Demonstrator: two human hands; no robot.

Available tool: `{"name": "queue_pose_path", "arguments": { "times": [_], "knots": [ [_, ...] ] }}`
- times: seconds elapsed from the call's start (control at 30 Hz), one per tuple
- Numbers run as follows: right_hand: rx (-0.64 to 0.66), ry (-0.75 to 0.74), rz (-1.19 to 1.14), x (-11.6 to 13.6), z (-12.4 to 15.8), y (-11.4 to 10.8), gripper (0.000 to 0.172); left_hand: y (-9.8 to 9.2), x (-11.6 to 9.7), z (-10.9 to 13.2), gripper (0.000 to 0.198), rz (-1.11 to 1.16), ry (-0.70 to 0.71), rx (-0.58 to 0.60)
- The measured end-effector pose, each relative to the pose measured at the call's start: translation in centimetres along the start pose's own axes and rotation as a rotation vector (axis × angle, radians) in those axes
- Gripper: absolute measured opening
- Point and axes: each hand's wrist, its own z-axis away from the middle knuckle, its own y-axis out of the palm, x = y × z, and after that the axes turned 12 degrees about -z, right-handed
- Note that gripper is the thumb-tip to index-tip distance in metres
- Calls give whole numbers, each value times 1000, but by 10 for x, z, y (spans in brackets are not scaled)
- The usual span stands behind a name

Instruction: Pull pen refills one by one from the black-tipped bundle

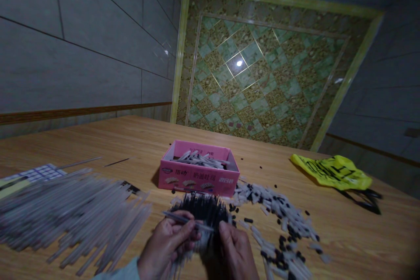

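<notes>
My left hand (172, 240) pinches a slim stick-like piece (188, 220), dark toward its left end and paler toward the right. Close to its right end, my right hand (236, 247) has its thumb and fingers closed; what they hold, if anything, is too blurred to tell. Behind and beneath both hands lies a dense bundle of thin black-ended sticks (205, 208). Just past that bundle stands an open pink box (197, 179) with many short pale and dark pieces (200, 159) inside.
Many long translucent tubes (62, 214) lie fanned out at the left, beside a checked cloth or paper (42, 173). Short white pieces (278, 205) and small black caps (282, 253) are scattered at the right. A yellow plastic bag (334, 173) rests farther right on the wooden table (131, 140).
</notes>
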Motion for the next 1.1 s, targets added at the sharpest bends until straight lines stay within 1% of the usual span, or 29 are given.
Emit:
{"name": "queue_pose_path", "arguments": {
  "times": [0.07,0.17,0.2,0.3,0.37,0.43,0.5,0.53,0.63,0.8,0.93,1.1],
  "knots": [
    [46,-85,153,4,0,-2,26,-2,1,-2,32,16,-25,-1],
    [93,-179,326,6,-1,-6,20,-3,2,-2,32,25,-33,-13],
    [100,-179,364,6,-1,-7,21,-3,2,-2,31,20,-24,-14],
    [131,-113,452,2,-1,-9,37,-3,4,-2,29,-1,-8,6],
    [148,-90,465,2,-2,-9,38,-4,5,-3,29,0,-14,13],
    [145,-121,457,3,-2,-9,30,-5,6,-4,30,11,-29,0],
    [146,-159,464,5,-2,-8,26,-5,5,-5,29,12,-39,-11],
    [151,-165,478,5,-1,-7,28,-4,5,-5,29,8,-40,-13],
    [164,-142,532,5,-1,-7,39,-4,4,-4,27,-3,-24,-11],
    [181,-190,512,4,-1,-8,27,-5,7,-4,28,-4,-29,16],
    [194,-148,527,5,0,-8,39,-6,7,-4,28,-13,-41,10],
    [180,-188,483,6,2,-8,27,-7,6,-5,25,-9,-27,30]
  ]
}}
